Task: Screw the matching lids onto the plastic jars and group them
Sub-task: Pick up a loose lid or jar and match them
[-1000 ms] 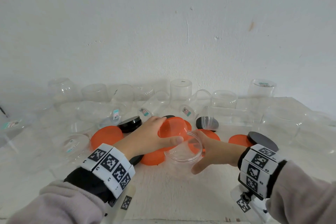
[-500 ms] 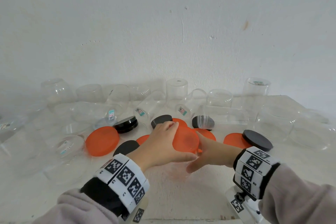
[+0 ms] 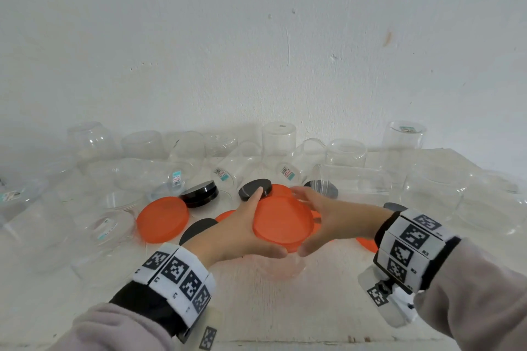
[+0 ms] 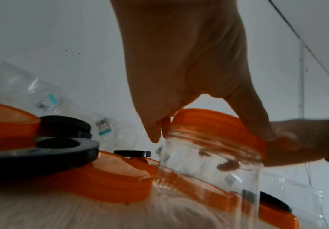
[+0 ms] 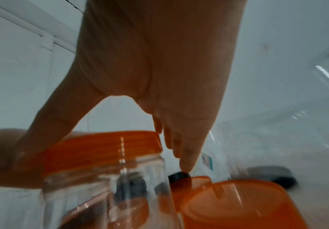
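Near the front edge of the white bench (image 3: 285, 308), a round orange plastic lid (image 3: 282, 222) is held on a clear plastic jar (image 4: 208, 170), gripped by the left hand (image 3: 236, 234) and the right hand (image 3: 336, 219). Threading seems begun; next, steady twisting and a level lid are called for.

Soft, even daylight in the head view; both wrist views dimmer, motion-blurred, edge-warped.
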Demonstrator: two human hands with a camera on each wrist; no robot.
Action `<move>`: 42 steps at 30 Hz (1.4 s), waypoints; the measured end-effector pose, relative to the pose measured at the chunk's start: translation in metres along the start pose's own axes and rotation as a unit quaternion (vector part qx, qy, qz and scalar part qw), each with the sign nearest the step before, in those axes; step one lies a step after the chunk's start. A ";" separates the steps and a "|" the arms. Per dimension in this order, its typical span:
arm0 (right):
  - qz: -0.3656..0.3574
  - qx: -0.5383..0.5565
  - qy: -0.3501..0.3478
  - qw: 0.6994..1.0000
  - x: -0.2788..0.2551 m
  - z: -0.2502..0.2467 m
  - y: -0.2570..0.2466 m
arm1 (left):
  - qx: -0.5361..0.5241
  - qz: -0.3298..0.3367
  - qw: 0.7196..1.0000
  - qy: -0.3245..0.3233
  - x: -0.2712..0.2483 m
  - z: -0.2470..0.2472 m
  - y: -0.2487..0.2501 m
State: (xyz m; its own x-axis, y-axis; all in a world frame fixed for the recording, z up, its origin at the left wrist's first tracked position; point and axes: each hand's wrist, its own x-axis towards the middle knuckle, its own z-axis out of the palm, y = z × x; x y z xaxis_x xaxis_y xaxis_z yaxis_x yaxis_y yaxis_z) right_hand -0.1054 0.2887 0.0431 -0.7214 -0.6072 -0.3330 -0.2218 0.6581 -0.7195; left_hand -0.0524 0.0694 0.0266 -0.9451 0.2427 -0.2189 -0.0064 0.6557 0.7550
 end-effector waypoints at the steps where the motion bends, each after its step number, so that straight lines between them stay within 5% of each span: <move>1: -0.007 -0.027 0.000 1.000 0.001 -0.002 -0.007 | -0.017 -0.005 1.000 -0.009 -0.001 0.000 -0.003; 8: -0.041 -0.212 -0.019 0.976 0.010 0.003 -0.048 | -0.085 0.005 0.996 -0.020 0.003 0.002 -0.015; 17: -0.008 -0.319 -0.043 0.947 0.013 0.003 -0.062 | -0.101 -0.019 0.994 -0.028 0.008 0.012 -0.027; 26: 0.028 -0.371 -0.062 0.926 0.018 0.003 -0.074 | -0.143 0.002 0.990 -0.004 0.011 0.016 -0.033; 35: 0.069 -0.401 -0.006 0.914 0.020 0.013 -0.071 | -0.137 0.008 0.990 0.002 0.012 0.016 -0.035; 42: 0.046 -0.385 -0.064 0.919 0.015 0.007 -0.084 | -0.139 0.012 0.990 -0.007 0.012 0.018 -0.036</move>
State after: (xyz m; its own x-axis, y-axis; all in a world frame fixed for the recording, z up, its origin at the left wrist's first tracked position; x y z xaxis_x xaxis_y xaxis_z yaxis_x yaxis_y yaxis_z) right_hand -0.0929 0.2213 0.0942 -0.6881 -0.5478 -0.4759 -0.5982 0.7995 -0.0554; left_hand -0.0576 0.0611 -0.0144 -0.9414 0.2671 -0.2060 -0.0758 0.4278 0.9007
